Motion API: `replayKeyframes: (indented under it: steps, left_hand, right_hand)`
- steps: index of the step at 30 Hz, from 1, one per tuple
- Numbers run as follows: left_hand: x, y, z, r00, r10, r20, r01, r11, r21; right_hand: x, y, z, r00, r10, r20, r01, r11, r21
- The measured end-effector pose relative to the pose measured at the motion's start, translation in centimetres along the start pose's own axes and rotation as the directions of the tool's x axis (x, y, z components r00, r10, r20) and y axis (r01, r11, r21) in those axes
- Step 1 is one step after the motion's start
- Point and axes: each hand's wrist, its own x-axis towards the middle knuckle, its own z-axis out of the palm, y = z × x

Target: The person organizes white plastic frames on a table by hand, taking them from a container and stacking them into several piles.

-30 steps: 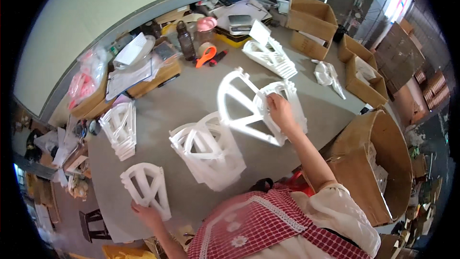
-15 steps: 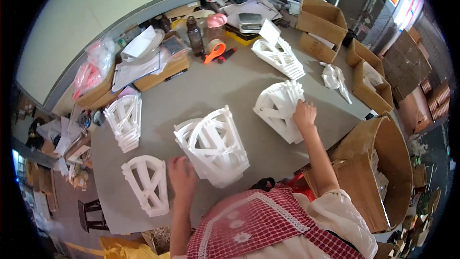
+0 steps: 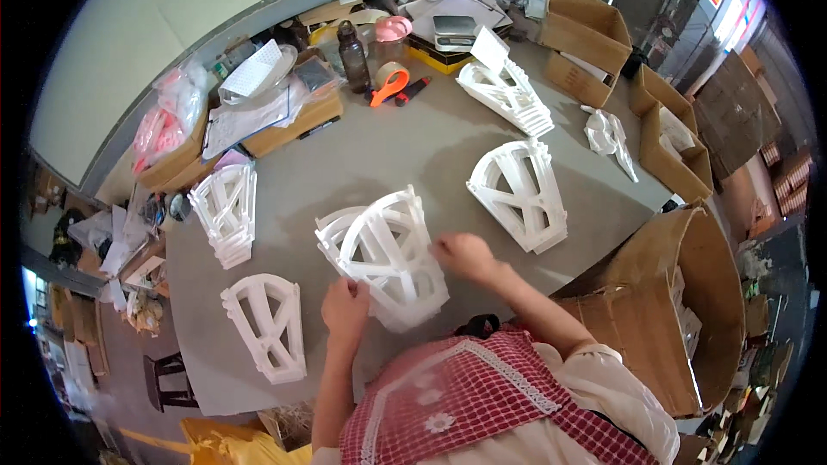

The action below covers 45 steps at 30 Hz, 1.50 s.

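Note:
In front of me a stack of white fan-shaped plastic frames (image 3: 389,250) stands on the grey table. My left hand (image 3: 346,314) is at its lower left side, fingers pinched together against the edge. Whether they grip the frame or a small part is hidden. My right hand (image 3: 469,257) is beside the stack's right edge with fingers curled in, and what they hold, if anything, does not show. To the right lies another set of white frames (image 3: 523,194). A single-looking white frame (image 3: 267,325) rests left of my left hand.
More white frames lie at the far left (image 3: 226,215) and far right (image 3: 506,95). Orange-handled scissors (image 3: 390,86), a dark bottle (image 3: 352,58) and a small scale (image 3: 454,32) stand at the back. A large cardboard box (image 3: 637,319) is at my right, below crumpled white plastic (image 3: 610,142).
My right hand has left the right-hand frames and come over to the middle stack. Those frames now sit slightly turned. My left hand has moved right, against the middle stack's edge.

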Motion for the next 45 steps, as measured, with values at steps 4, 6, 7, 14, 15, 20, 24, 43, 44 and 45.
replayKeyframes:
  steps: [4, 6, 7, 14, 15, 20, 24, 43, 44, 45]
  left_hand:
    - [-0.9, 0.7, -2.1, 0.998, -0.051, 0.025, 0.055, 0.978, -0.199]
    - [-1.1, 1.6, -2.7, 0.99, -0.124, 0.068, 0.141, 0.902, -0.408]
    - [-1.2, 1.7, -2.4, 0.994, -0.089, 0.07, 0.113, 0.843, -0.527]
    - [-1.1, 1.6, -1.1, 0.998, 0.011, -0.054, -0.021, 0.982, -0.189]
    - [-0.8, 0.9, -1.0, 1.0, -0.011, -0.019, 0.008, 0.99, -0.138]
    - [-0.4, 0.1, -0.6, 0.99, -0.087, 0.107, 0.083, 0.996, 0.034]
    - [-0.2, -0.6, 0.2, 0.989, -0.109, 0.097, 0.108, 0.994, 0.015]
    - [0.4, -5.4, 3.4, 0.988, -0.008, -0.153, -0.025, 0.976, -0.214]
    - [0.6, -5.9, 3.7, 0.991, -0.037, -0.131, 0.003, 0.967, -0.254]
    - [0.7, -6.3, 4.1, 0.992, -0.067, -0.109, 0.032, 0.955, -0.294]
  right_hand:
    - [0.3, -1.9, 1.3, 0.991, -0.005, -0.134, -0.002, 0.999, -0.053]
    - [0.2, -1.1, 1.2, 0.974, -0.021, -0.224, 0.014, 0.999, -0.034]
    - [0.1, -1.1, 1.2, 0.965, -0.038, -0.26, 0.033, 0.999, -0.024]
    - [1.9, 7.3, -8.3, 0.81, 0.079, -0.581, -0.207, 0.965, -0.158]
    - [1.9, 9.0, -9.2, 0.775, 0.047, -0.63, -0.239, 0.945, -0.225]
    - [0.4, 12.7, -11.6, 0.789, 0.153, -0.595, -0.465, 0.781, -0.417]
    - [-0.5, 6.5, -9.8, 0.785, 0.028, -0.619, -0.199, 0.957, -0.209]
    - [0.5, -10.2, -9.9, 0.983, -0.024, -0.184, 0.14, 0.745, 0.652]
    - [0.7, -10.9, -8.8, 0.954, -0.132, -0.268, 0.265, 0.789, 0.555]
    - [0.5, -12.1, -8.0, 0.957, -0.156, -0.245, 0.255, 0.856, 0.449]
